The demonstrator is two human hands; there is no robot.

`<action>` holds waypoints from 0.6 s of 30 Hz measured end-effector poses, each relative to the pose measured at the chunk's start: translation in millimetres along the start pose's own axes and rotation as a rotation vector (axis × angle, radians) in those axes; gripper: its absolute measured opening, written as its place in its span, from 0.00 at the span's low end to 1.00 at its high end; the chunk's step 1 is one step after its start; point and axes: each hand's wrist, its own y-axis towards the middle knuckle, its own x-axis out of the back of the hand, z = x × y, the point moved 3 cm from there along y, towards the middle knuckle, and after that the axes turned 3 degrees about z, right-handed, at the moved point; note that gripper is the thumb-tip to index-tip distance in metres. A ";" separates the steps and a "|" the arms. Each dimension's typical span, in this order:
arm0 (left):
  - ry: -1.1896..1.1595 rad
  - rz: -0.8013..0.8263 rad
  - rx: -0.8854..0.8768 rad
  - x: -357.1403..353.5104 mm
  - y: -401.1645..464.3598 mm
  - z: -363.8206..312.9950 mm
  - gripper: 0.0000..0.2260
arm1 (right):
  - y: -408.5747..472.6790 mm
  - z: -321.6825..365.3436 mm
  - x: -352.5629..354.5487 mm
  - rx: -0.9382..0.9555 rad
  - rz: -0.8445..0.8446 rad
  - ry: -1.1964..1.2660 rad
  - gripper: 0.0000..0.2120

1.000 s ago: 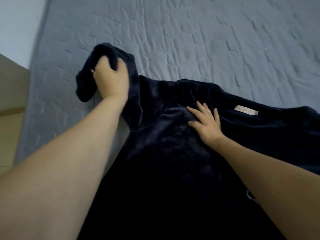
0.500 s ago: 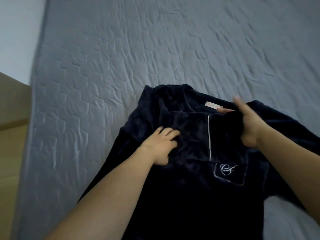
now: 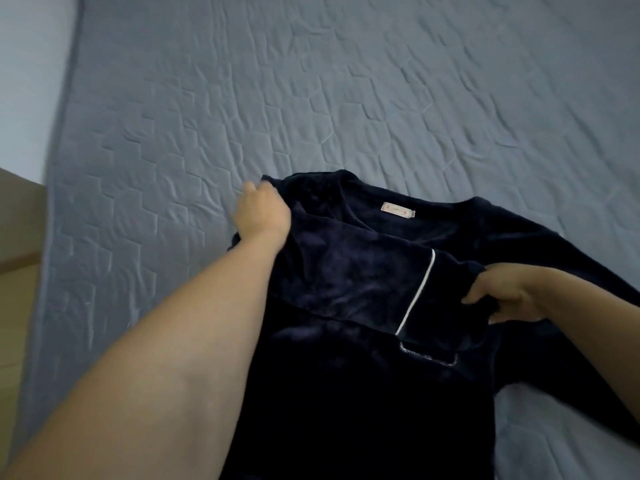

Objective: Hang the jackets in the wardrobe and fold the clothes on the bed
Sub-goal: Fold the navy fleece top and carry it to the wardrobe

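Observation:
A dark navy fleece top (image 3: 349, 382) lies front up on the grey quilted bed (image 3: 311, 98), collar toward the far side, a pale label (image 3: 398, 210) inside the neck. Its left sleeve is folded across the chest, and the sleeve's white-piped cuff edge (image 3: 415, 292) partly covers the stitched chest pocket (image 3: 429, 358). My left hand (image 3: 263, 211) rests at the top's left shoulder edge; whether its blurred fingers pinch the fabric is unclear. My right hand (image 3: 509, 294) is closed on the cuff of the folded sleeve.
The bed's left edge (image 3: 57, 202) runs down the frame, with wooden floor (image 3: 17, 271) and a pale wall (image 3: 31, 64) beyond it. Bare quilt stretches far behind the top and at the lower right (image 3: 554, 438).
The left sleeve was lifted and folded across the chest. My left hand then moved from the chest out to the left shoulder. My right hand carried the cuff lower, covering the pocket emblem.

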 end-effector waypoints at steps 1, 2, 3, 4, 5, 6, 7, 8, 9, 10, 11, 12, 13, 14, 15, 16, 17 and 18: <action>0.000 -0.041 -0.012 4.4 9.7 -1.2 0.13 | -0.6 0.8 0.4 0.035 -0.013 0.075 0.12; 0.041 -0.010 -0.058 6.9 17.4 -2.5 0.15 | -3.1 0.6 -1.3 0.066 0.002 0.147 0.12; 0.107 0.075 -0.140 5.8 23.9 -4.6 0.18 | -5.6 -1.1 -3.7 0.086 0.040 0.196 0.13; 0.193 0.178 -0.230 1.5 26.5 -6.6 0.22 | -8.8 -4.9 -7.2 0.088 0.085 0.220 0.14; 0.293 0.264 -0.303 -4.9 24.2 -8.2 0.26 | -11.8 -10.3 -11.3 0.080 0.116 0.220 0.15; 0.403 0.310 -0.354 -13.2 19.8 -10.0 0.28 | -13.4 -15.6 -14.8 0.071 0.121 0.204 0.16; 0.508 0.327 -0.384 -22.3 14.2 -10.8 0.28 | -13.2 -21.1 -19.6 0.062 0.100 0.186 0.16; 0.577 0.329 -0.381 -29.1 9.1 -10.1 0.26 | -11.5 -24.0 -26.0 0.047 0.066 0.180 0.17; 0.623 0.315 -0.351 -33.2 5.3 -10.9 0.23 | -10.7 -26.0 -32.1 0.023 0.036 0.183 0.17; 0.654 0.279 -0.312 -35.3 3.6 -13.9 0.20 | -11.0 -28.0 -37.4 -0.008 0.018 0.178 0.17; 0.656 0.199 -0.263 -32.2 4.9 -17.1 0.18 | -10.8 -28.1 -42.2 -0.036 0.010 0.159 0.17; 0.636 0.071 -0.212 -24.0 8.4 -17.2 0.16 | -10.6 -26.7 -46.8 -0.061 0.010 0.143 0.16; 0.591 -0.073 -0.157 -13.8 14.3 -15.4 0.16 | -8.9 -24.9 -49.2 -0.084 0.000 0.143 0.13; 0.537 -0.185 -0.104 -2.6 21.8 -12.8 0.16 | -8.2 -21.5 -49.9 -0.095 -0.011 0.143 0.11; 0.496 -0.246 -0.066 7.2 27.6 -11.0 0.17 | -7.8 -18.6 -48.9 -0.086 -0.027 0.129 0.09; 0.456 -0.278 -0.047 12.6 29.9 -12.9 0.18 | -6.1 -17.2 -45.8 -0.062 -0.046 0.106 0.09; 0.403 -0.284 -0.054 14.0 26.7 -19.1 0.19 | -4.9 -16.3 -42.2 -0.035 -0.072 0.081 0.08; 0.336 -0.264 -0.100 11.0 14.8 -30.0 0.21 | -6.5 -18.7 -38.0 -0.027 -0.100 0.061 0.07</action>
